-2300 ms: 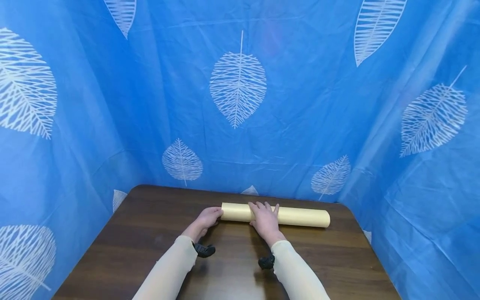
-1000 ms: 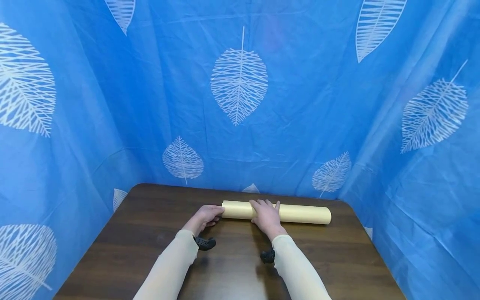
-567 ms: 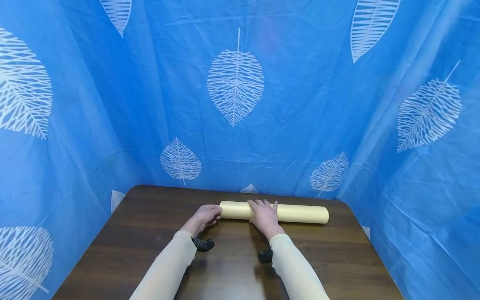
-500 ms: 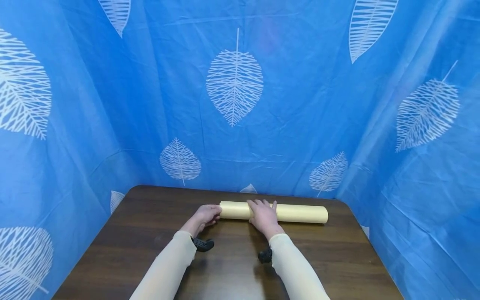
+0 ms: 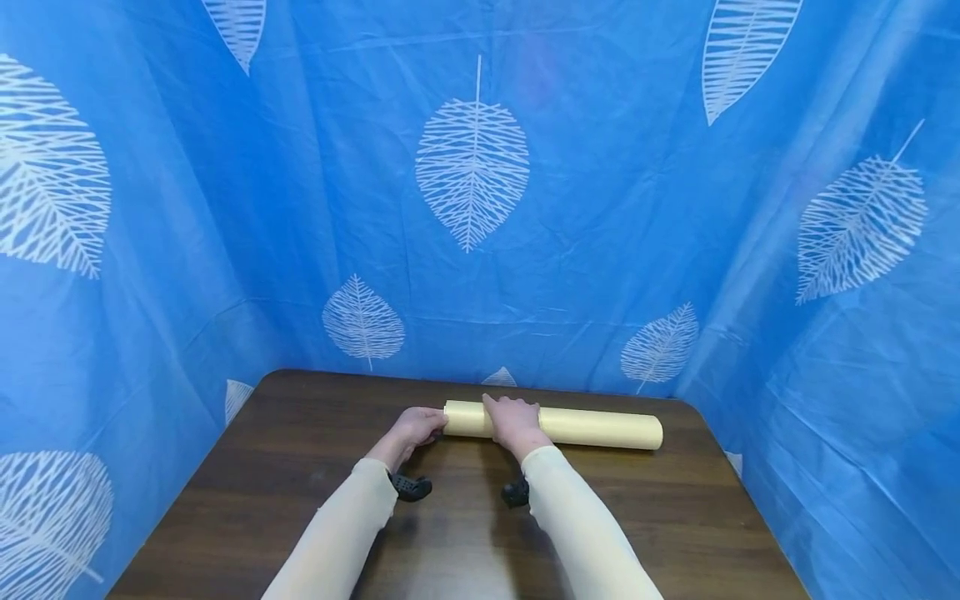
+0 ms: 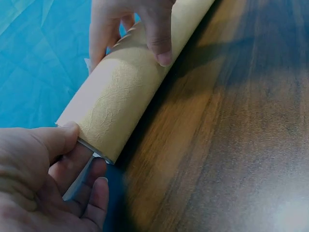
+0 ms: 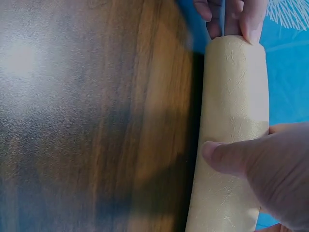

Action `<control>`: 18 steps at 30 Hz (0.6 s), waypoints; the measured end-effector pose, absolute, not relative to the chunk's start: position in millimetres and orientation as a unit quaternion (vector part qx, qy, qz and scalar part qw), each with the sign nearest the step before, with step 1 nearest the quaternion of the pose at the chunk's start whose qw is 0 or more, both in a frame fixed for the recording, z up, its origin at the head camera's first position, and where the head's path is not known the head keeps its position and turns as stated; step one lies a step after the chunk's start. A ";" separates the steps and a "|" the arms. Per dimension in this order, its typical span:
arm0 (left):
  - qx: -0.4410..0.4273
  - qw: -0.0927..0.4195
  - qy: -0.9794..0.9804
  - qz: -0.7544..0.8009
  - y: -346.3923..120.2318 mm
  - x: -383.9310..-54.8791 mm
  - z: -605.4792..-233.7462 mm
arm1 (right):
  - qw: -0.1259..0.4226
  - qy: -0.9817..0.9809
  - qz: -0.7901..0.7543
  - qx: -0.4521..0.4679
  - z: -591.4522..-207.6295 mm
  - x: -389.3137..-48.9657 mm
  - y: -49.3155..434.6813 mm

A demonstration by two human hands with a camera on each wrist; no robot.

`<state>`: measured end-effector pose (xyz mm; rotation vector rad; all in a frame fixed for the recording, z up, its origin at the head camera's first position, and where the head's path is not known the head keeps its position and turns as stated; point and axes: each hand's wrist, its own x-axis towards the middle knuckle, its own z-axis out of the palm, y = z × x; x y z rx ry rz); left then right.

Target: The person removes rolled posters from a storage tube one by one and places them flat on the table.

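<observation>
A pale yellow wallpaper roll [image 5: 600, 427] with a crinkled, embossed surface lies lengthwise across the far part of the table. At its left end my left hand [image 5: 411, 429] pinches the rim, the thumb on the outside and a finger at the opening in the left wrist view. Between those lower fingers shows a thin bluish strip [image 6: 79, 181]; I cannot tell what it is. My right hand [image 5: 513, 423] grips the roll from above, a short way from that end. In the right wrist view its thumb presses the near side, while the other fingers are mostly hidden behind the roll.
Dark wood-grain table [image 5: 465, 533] lies under both forearms, with rounded far corners. Blue cloth [image 5: 585, 208] printed with white leaves hangs close behind the table and along both sides. A black strap device [image 5: 411, 487] sits at my left wrist.
My right hand has slid left along the roll, nearer to my left hand, and its fingers are drawn closer together. The left hand keeps its place at the end.
</observation>
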<state>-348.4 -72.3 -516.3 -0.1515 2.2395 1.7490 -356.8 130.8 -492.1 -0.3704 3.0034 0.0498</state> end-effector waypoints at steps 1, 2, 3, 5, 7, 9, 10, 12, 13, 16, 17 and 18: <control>-0.050 0.148 0.780 0.606 -72.3 -349.1 -516.2 | 0.058 0.991 0.017 -0.119 -492.4 -357.9 130.4; -0.046 0.149 0.780 0.605 -72.2 -350.2 -516.1 | 0.058 0.991 0.016 -0.117 -492.7 -359.2 130.2; -0.048 0.152 0.779 0.606 -72.4 -351.6 -516.2 | 0.056 0.992 0.014 -0.116 -492.5 -360.3 130.1; -0.047 0.156 0.779 0.606 -73.0 -353.1 -515.8 | 0.055 0.992 0.009 -0.116 -491.5 -361.2 130.0; -0.047 0.160 0.780 0.604 -73.9 -354.4 -514.8 | 0.053 0.992 0.005 -0.116 -490.6 -362.1 129.9; -0.054 0.165 0.779 0.602 -74.4 -355.0 -512.9 | 0.052 0.992 0.003 -0.114 -488.9 -362.0 129.7; -0.055 0.166 0.781 0.600 -74.6 -354.9 -511.9 | 0.052 0.992 0.002 -0.114 -488.3 -361.8 129.6; -0.060 0.169 0.784 0.594 -74.8 -354.7 -510.3 | 0.053 0.992 0.003 -0.113 -487.3 -360.7 129.4; -0.062 0.171 0.785 0.592 -75.1 -354.5 -510.0 | 0.053 0.992 0.004 -0.113 -486.8 -359.9 129.2; -0.070 0.175 0.787 0.587 -76.4 -354.1 -511.2 | 0.053 0.992 0.003 -0.113 -486.1 -357.7 128.7; -0.074 0.176 0.787 0.586 -77.0 -353.9 -511.4 | 0.054 0.992 0.003 -0.113 -486.2 -357.2 128.5; -0.078 0.176 0.788 0.585 -77.4 -353.7 -511.9 | 0.054 0.992 0.003 -0.113 -486.4 -356.6 128.4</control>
